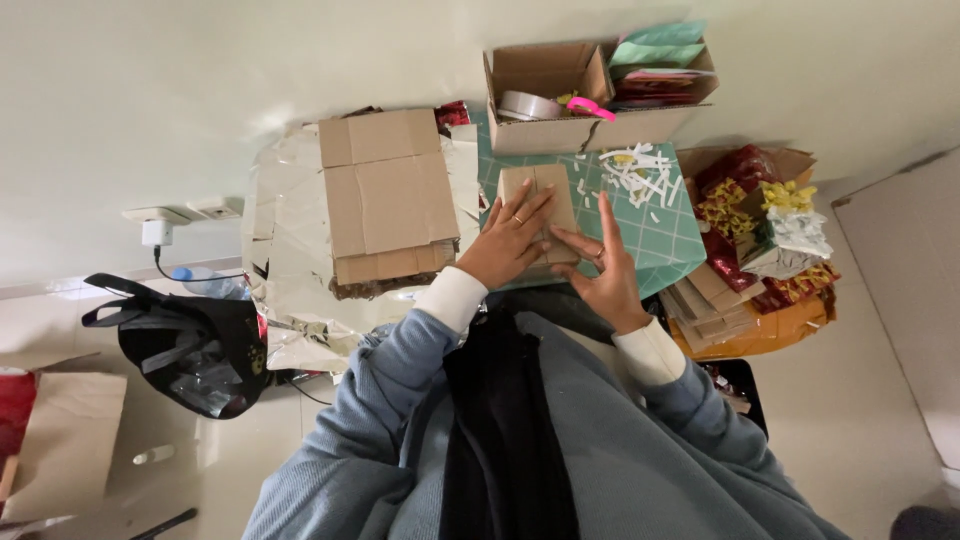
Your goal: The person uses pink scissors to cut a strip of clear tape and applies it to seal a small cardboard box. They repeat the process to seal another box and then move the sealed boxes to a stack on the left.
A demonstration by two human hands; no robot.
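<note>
A small brown cardboard box [535, 188] lies on a green cutting mat [655, 235] just in front of me. My left hand [508, 243] rests flat on the box's left half, fingers spread and pressing down, a ring on one finger. My right hand [602, 270] touches the box's lower right side with thumb and forefinger while the other fingers point up over the mat. Neither hand lifts the box.
A flattened cardboard piece [388, 195] lies on silver wrapping paper [285, 250] at left. An open cardboard box [590, 95] with a tape roll, pink item and papers stands behind the mat. White paper shreds [632, 172], wrapped gifts [765, 215], a black bag [190, 345].
</note>
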